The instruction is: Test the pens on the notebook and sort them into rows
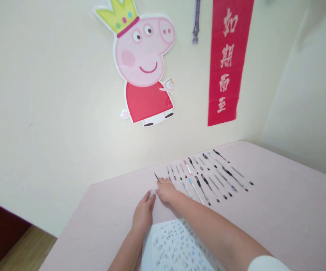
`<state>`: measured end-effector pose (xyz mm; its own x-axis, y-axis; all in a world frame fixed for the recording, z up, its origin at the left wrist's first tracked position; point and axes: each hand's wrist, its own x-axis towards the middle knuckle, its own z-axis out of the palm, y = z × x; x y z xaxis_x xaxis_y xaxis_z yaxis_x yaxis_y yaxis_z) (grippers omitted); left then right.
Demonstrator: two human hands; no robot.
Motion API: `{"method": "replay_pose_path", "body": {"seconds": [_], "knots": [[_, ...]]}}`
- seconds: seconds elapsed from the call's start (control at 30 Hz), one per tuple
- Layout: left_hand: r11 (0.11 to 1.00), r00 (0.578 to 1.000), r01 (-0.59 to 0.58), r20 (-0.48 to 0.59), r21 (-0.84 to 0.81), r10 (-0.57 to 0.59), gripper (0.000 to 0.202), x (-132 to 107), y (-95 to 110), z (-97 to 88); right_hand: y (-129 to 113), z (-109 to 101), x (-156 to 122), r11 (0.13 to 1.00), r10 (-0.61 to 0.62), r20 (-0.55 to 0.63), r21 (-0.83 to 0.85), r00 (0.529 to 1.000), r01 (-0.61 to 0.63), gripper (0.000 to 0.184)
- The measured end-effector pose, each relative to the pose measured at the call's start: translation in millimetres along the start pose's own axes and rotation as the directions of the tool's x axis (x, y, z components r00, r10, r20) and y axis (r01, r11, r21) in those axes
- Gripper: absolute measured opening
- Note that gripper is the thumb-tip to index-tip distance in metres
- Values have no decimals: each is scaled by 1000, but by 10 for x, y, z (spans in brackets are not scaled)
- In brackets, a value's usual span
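My right hand (166, 189) reaches across to the left end of the laid-out pens. Its fingers rest on a thin dark pen (156, 176), whose far end sticks out past the fingertips. Close beside it, my left hand (143, 211) has thumb and fingers drawn together at a small pale, see-through thing (152, 193), too unclear to name. To the right, several pens lie side by side in two slanting rows, among them a pink pen (188, 168), a light blue-capped pen (196, 190) and a black-capped pen (209, 187).
A sheet of handwritten paper (177, 248) lies under my forearms on the pale pink tabletop (287, 210). Behind the table stands a wall with a cartoon pig cutout (148, 99) and a red banner (227, 75). A grey strap (196, 22) hangs between them.
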<state>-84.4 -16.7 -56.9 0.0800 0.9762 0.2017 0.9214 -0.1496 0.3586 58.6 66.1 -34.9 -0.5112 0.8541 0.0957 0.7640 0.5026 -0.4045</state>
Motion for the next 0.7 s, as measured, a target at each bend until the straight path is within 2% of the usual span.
{"method": "replay_pose_path", "body": {"seconds": [0.17, 0.37, 0.57, 0.7], "knots": [[1000, 999, 5, -34, -14, -6, 48, 15, -13, 13, -106, 37, -253, 997, -77, -52, -21, 996, 76, 48], [998, 994, 35, -101, -57, -41, 62, 54, -67, 117, -260, 83, -589, 991, -122, -71, 42, 990, 125, 52], [989, 1000, 5, -29, -148, -10, 58, 24, -56, 154, -420, 95, -776, 992, -111, -45, 61, 993, 114, 49], [988, 999, -35, -3, -151, 35, 50, -23, -76, 163, -498, 64, -853, 985, -128, -18, 114, 992, 130, 49]]}}
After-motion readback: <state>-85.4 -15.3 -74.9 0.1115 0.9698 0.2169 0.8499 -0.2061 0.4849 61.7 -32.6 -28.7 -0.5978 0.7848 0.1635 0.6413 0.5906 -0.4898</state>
